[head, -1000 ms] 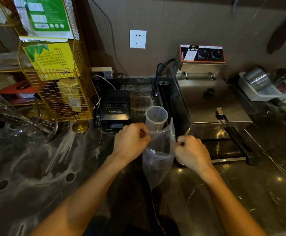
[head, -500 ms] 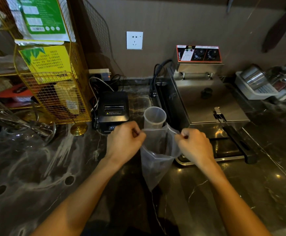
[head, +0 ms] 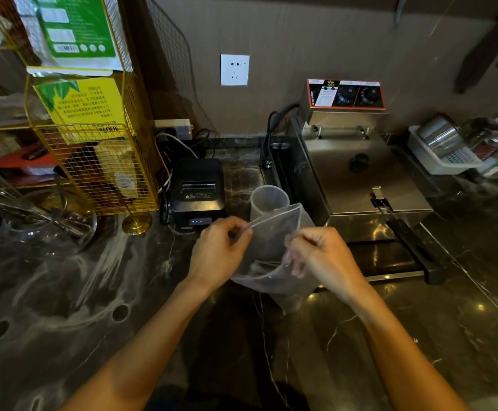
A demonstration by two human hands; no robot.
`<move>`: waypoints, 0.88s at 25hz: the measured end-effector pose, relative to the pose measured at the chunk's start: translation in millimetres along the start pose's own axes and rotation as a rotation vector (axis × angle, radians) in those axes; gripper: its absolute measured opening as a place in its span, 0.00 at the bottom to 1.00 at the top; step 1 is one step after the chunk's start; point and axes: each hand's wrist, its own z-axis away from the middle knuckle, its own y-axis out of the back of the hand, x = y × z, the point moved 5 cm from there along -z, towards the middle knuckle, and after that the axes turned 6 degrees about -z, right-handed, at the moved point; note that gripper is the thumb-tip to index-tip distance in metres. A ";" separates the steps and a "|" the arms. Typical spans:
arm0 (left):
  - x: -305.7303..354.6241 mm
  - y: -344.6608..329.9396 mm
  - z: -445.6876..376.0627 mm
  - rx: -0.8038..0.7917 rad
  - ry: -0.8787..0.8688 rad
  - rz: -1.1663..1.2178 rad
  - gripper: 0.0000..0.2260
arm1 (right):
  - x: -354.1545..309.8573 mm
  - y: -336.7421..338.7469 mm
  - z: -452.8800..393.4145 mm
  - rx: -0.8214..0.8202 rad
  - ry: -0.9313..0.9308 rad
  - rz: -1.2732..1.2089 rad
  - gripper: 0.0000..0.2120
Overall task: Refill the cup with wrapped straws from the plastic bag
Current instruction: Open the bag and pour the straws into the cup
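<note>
A clear plastic bag (head: 271, 250) hangs over the dark marble counter, held between both hands. My left hand (head: 218, 252) pinches the bag's upper left edge. My right hand (head: 321, 256) pinches the near side of the mouth, a little lower. The mouth gapes between the two hands. I cannot make out any straws through the film. Just behind the bag stands a translucent plastic cup (head: 268, 200), upright, with nothing visible inside it.
A steel deep fryer (head: 360, 173) with a black-handled basket (head: 410, 235) sits to the right of the cup. A black receipt printer (head: 197, 194) stands to the left. A yellow wire rack (head: 93, 137) and a glass bowl (head: 34, 232) fill the left side.
My right hand has pulled its edge of the bag down and toward me, so the mouth has spread wider. The left hand has stayed in about the same place.
</note>
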 end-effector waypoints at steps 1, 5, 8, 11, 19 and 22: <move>-0.8 -3.0 1.0 -0.001 -0.004 0.023 0.07 | 1.3 -6.8 0.3 -0.087 0.029 -0.025 0.13; -8.1 -13.4 5.2 -0.049 -0.023 0.078 0.08 | 17.8 -9.4 6.0 -0.391 -0.032 -0.041 0.13; -14.9 -13.4 8.9 -0.051 -0.101 0.088 0.08 | 45.5 27.4 -1.0 -0.054 -0.117 -0.188 0.11; -23.4 -9.8 8.5 -0.018 -0.100 0.179 0.08 | 97.7 68.3 -11.1 0.374 -0.232 0.087 0.05; -38.4 -3.4 -11.2 -0.070 0.067 0.380 0.07 | 154.7 49.4 -0.2 0.126 -0.172 0.287 0.03; -42.6 0.4 -26.2 -0.068 0.210 0.507 0.08 | 146.0 56.0 0.3 0.145 -0.164 0.050 0.04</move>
